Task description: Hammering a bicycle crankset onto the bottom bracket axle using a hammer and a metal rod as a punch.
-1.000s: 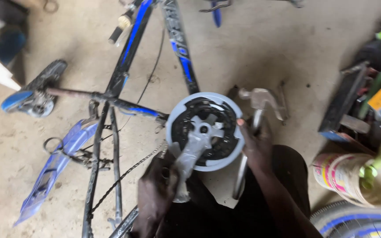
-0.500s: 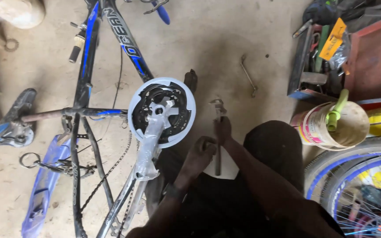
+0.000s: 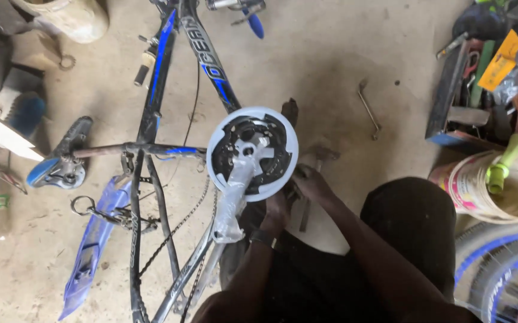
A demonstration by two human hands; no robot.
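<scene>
Here, both hands (image 3: 295, 194) touch the chainring's (image 3: 253, 152) lower-right edge (crank attached).

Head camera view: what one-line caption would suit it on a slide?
Both hands work beside the white chainring guard of a blue-and-black bicycle lying on a concrete floor.

We had just the one view, worn on the head and looking steeply down at the concrete floor (image 3: 342, 54). It sat close over the chainring (image 3: 253, 152) at centre frame, both forearms coming in from the bottom edge; no second view shared the scene.
</scene>
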